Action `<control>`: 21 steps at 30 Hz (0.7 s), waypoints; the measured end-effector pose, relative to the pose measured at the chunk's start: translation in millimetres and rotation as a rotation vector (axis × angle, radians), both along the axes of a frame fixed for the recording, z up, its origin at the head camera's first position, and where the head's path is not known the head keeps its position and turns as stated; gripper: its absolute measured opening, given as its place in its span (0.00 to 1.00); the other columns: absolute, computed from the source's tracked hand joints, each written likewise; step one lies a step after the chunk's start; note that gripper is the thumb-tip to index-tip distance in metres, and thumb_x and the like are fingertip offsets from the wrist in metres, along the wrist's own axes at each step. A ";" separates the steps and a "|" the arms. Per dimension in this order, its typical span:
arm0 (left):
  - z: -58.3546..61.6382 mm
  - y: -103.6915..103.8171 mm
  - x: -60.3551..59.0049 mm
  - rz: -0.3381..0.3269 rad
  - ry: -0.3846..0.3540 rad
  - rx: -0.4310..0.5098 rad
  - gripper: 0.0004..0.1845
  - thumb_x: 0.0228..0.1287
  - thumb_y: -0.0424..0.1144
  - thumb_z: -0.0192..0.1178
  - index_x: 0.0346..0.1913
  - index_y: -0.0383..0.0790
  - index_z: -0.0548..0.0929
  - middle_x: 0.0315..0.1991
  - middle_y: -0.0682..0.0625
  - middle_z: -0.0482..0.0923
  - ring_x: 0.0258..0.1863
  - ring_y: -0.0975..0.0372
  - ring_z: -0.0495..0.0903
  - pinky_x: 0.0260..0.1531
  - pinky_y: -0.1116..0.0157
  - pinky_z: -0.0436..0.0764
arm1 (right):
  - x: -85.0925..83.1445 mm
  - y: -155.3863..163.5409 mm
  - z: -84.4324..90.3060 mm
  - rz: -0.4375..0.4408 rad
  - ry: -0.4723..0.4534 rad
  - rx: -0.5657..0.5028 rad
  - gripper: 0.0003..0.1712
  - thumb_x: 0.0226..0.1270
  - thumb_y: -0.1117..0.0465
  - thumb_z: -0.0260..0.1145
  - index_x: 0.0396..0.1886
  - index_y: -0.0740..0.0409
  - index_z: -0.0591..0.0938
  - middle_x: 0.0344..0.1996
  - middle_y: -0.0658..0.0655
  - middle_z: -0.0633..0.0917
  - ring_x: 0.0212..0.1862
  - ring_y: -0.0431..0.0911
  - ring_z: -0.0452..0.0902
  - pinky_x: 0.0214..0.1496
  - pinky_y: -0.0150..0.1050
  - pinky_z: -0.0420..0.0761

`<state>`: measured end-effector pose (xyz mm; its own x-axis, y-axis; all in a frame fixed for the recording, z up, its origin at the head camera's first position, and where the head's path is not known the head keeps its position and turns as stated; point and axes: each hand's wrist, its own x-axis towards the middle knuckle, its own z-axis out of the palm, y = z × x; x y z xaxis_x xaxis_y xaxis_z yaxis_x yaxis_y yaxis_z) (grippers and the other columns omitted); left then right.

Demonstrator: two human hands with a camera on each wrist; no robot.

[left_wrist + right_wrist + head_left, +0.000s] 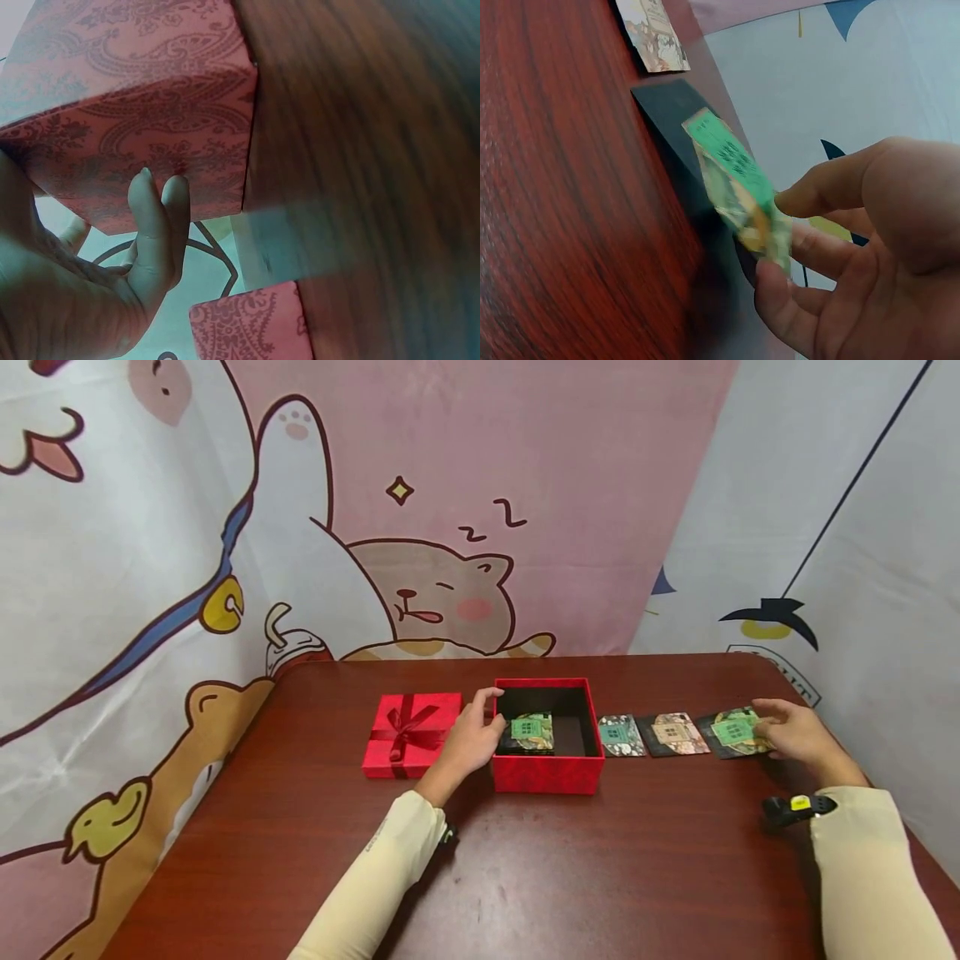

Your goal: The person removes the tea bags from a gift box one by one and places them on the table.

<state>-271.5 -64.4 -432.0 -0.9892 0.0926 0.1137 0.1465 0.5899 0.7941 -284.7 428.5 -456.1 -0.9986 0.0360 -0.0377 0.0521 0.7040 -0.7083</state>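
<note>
Your left hand [474, 739] rests against the left outer wall of the open red box [548, 771], which stands near the middle of the dark red worktop [525, 877]. The thumb reaches up over the box's rim, and in the left wrist view two straight fingers [159, 217] lie flat against the patterned red side; they are not curled round anything. Inside the box, on its dark floor, lies one packet with a green label [530, 732], close to the left wall and just beside your thumb.

Your right hand [795, 732] is at the right end of a row of packets lying on the worktop to the right of the box. It pinches the green-labelled packet [735, 731] between thumb and fingers [795, 247]; the right wrist view shows that packet tilted up on one edge, lifted off the black sheet [676, 127] beneath it. Between this packet and the box lie two more: a teal-labelled packet [621, 735] just beside the box wall and a tan-labelled packet [672, 733] next to it, both flat and apart from your hands.

The red lid with a ribbon bow [411, 733] lies flat on the worktop to the left of the box, just beside your left hand.
</note>
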 end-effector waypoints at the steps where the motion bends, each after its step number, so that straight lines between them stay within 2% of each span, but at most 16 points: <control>1: 0.3 0.0 0.4 0.000 -0.003 0.000 0.22 0.71 0.41 0.52 0.66 0.56 0.69 0.53 0.43 0.75 0.51 0.54 0.78 0.51 0.49 0.74 | 0.7 0.5 1.0 0.004 0.004 -0.003 0.32 0.69 0.68 0.54 0.68 0.80 0.60 0.54 0.86 0.71 0.31 0.37 0.77 0.28 0.39 0.82; 7: 1.1 -0.6 2.2 -0.002 -0.011 0.005 0.22 0.71 0.42 0.51 0.66 0.56 0.68 0.54 0.43 0.74 0.51 0.53 0.77 0.51 0.48 0.74 | 5.4 3.1 7.4 0.009 0.018 0.050 0.31 0.71 0.63 0.53 0.65 0.83 0.62 0.50 0.85 0.75 0.30 0.36 0.76 0.28 0.38 0.82; 16: -0.8 -0.8 1.4 -0.003 -0.006 -0.020 0.22 0.71 0.41 0.51 0.66 0.55 0.69 0.46 0.45 0.75 0.44 0.55 0.75 0.45 0.52 0.74 | 13.2 2.0 16.5 0.004 -0.059 0.110 0.33 0.73 0.58 0.52 0.64 0.85 0.61 0.51 0.85 0.74 0.36 0.52 0.82 0.32 0.41 0.83; 21: 0.1 -0.8 2.1 -0.004 0.007 -0.016 0.22 0.71 0.41 0.52 0.66 0.55 0.69 0.46 0.45 0.75 0.43 0.56 0.75 0.44 0.52 0.74 | 16.3 1.4 19.6 -0.005 -0.059 0.111 0.33 0.72 0.59 0.52 0.63 0.85 0.60 0.48 0.84 0.74 0.34 0.50 0.81 0.31 0.40 0.83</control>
<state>-269.5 -65.2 -431.9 -0.9881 0.0982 0.1186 0.1539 0.6019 0.7836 -268.4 430.0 -436.5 -0.9945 0.0485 -0.0923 0.0956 0.7772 -0.6219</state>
